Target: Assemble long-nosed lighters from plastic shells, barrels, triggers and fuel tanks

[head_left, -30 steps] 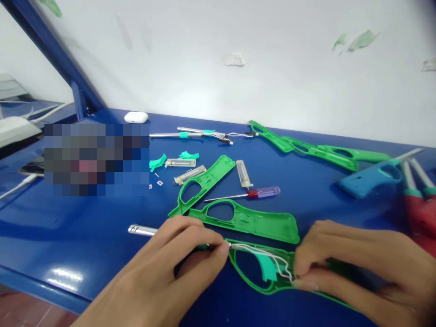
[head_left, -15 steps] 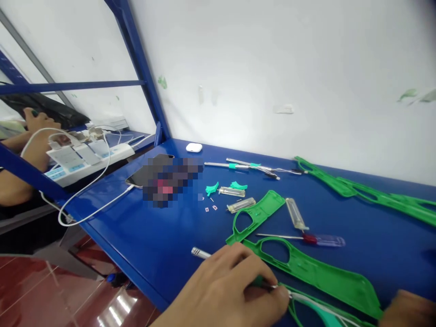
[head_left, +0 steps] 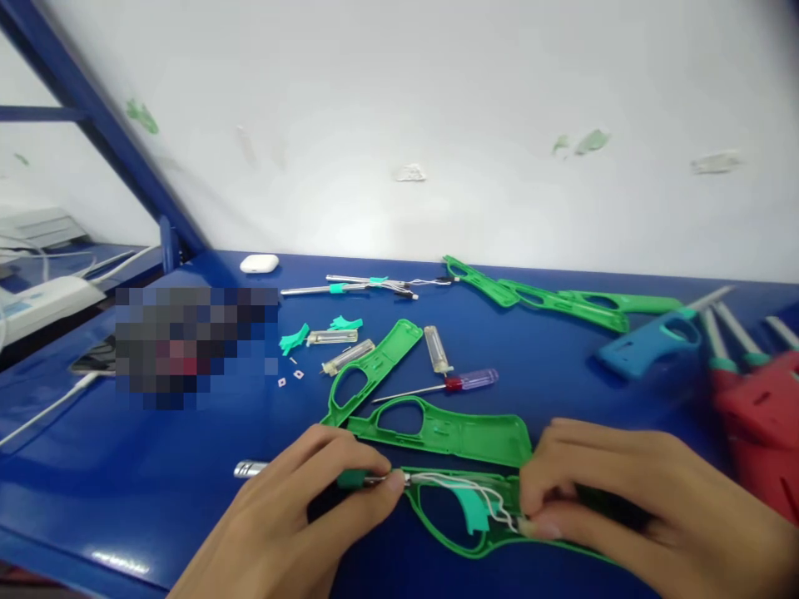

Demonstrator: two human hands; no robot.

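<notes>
A green plastic handle shell (head_left: 437, 524) lies at the near edge of the blue table, with a teal trigger (head_left: 473, 509) and thin white wires (head_left: 462, 484) in it. My left hand (head_left: 293, 524) pinches a metal tube (head_left: 250, 470) with a green collar where the wires start. My right hand (head_left: 630, 507) is closed on the shell's right part, its fingertips pressing at the wires' end. Two more green shell halves (head_left: 449, 431) lie just behind.
A red-handled screwdriver (head_left: 462, 383), small clear cylinders (head_left: 437, 349), teal triggers and tiny parts lie mid-table. Farther back are metal tubes (head_left: 349, 287), a white earbud case (head_left: 259, 264), long green shells (head_left: 549, 299), a blue shell (head_left: 649, 345) and red pieces (head_left: 758, 408) at right.
The view swung left and up half a second ago, then came back over the hands. Both hands keep their grip on the tube and the shell.
</notes>
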